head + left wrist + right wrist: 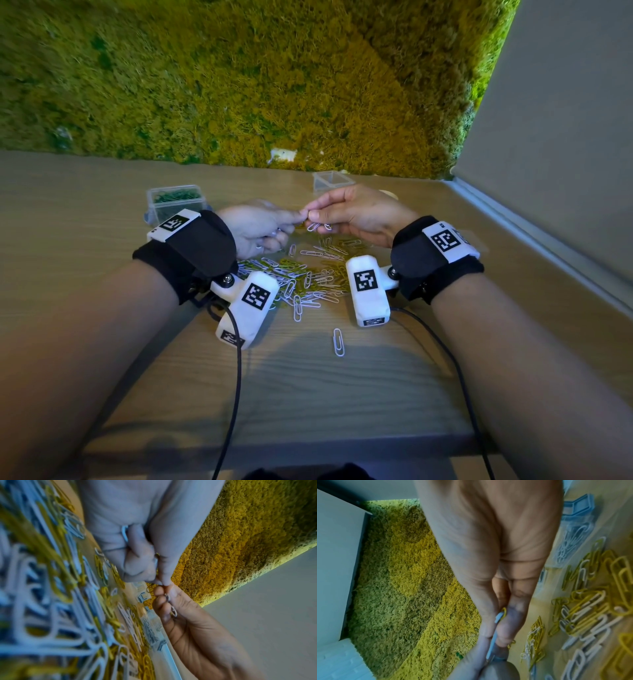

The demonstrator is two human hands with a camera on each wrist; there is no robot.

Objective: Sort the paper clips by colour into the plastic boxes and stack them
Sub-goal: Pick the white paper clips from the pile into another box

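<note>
Green clips fill the far-left box [174,202], but white and yellow clips [305,281] remain heaped while our left hand [260,229] and right hand [356,214] pinch linked clips [318,226] together.

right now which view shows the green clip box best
The head view: the green clip box sits whole at far left behind the left hand. The wrist views show no green box, only blurred white and yellow clips.

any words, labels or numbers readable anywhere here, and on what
No readable words or numbers.
Left wrist band and its camera: black-and-white square code markers, no letters.
Right wrist band and its camera: the same; tiny characters beside the band's marker, too small to read.
Box of green clips: no label visible.
</note>
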